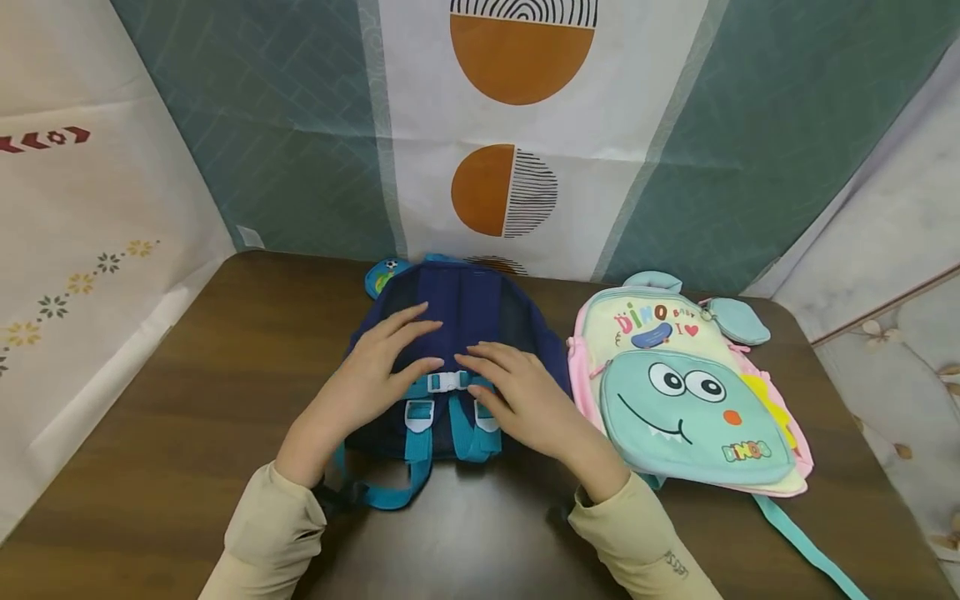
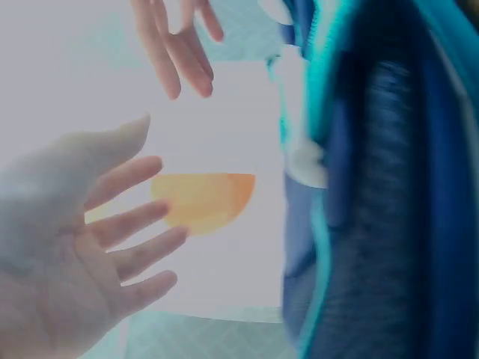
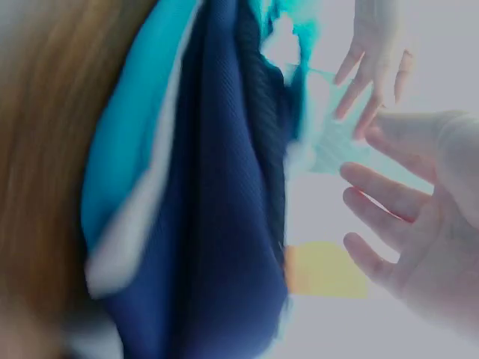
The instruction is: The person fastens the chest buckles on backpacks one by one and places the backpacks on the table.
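A dark blue backpack (image 1: 465,308) lies on the table with its strap side up. Its white chest buckle (image 1: 447,382) is fastened, and turquoise straps (image 1: 418,446) hang toward the front edge. Both hands hover above it with fingers spread, holding nothing. The left hand (image 1: 375,367) is over its left part and the right hand (image 1: 528,396) over its right part. Both wrist views show a gap between the palm and the bag: the left hand (image 2: 97,224) beside the backpack (image 2: 374,187), the right hand (image 3: 419,202) beside the backpack (image 3: 224,194).
A pastel dinosaur backpack (image 1: 697,408) lies face up to the right, its mint strap (image 1: 806,542) running to the front edge. The brown table (image 1: 187,400) meets a green and white patterned cloth (image 1: 300,150) at the back, with light cloths at both sides.
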`<state>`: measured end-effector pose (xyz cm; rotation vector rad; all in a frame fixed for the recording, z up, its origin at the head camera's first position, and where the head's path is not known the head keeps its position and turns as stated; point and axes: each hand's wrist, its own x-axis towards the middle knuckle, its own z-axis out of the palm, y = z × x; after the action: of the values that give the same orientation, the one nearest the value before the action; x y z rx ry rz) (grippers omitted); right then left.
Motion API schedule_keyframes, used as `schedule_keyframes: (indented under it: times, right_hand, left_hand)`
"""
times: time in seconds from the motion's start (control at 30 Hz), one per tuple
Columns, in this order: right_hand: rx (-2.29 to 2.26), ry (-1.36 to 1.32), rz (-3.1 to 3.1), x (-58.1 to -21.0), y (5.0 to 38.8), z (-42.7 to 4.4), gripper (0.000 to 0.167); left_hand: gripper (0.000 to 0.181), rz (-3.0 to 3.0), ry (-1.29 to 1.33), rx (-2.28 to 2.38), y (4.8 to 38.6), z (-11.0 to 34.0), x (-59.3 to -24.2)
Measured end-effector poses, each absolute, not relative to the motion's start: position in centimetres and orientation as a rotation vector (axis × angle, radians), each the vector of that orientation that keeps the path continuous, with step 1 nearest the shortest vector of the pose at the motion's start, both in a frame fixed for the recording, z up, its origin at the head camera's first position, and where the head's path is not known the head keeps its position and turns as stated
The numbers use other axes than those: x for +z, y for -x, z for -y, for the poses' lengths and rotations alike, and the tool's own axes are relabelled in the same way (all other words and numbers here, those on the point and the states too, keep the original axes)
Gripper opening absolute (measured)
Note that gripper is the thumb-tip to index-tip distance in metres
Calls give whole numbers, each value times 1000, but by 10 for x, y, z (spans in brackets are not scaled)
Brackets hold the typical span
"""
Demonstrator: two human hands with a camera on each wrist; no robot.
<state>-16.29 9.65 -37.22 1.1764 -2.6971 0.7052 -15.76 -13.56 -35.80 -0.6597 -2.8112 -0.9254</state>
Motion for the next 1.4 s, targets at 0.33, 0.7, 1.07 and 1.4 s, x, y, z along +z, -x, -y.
schedule_keyframes:
  times: [0.33, 0.7, 1.07, 1.4]
  right_hand:
    - [367, -993, 2847, -358, 137, -188, 61]
    - [252, -880, 2890, -373, 104, -254, 76]
    - [164, -863, 2778, -393, 93, -268, 65]
    - [45, -929, 2533, -403, 87, -282, 49]
  left_hand:
    - [56, 2935, 890, -885, 159, 93, -333]
    - [68, 3316, 640, -750, 260, -19, -354]
    - [45, 3350, 512, -813, 293, -67, -372]
    - [30, 3130, 508, -1054, 280, -87, -355]
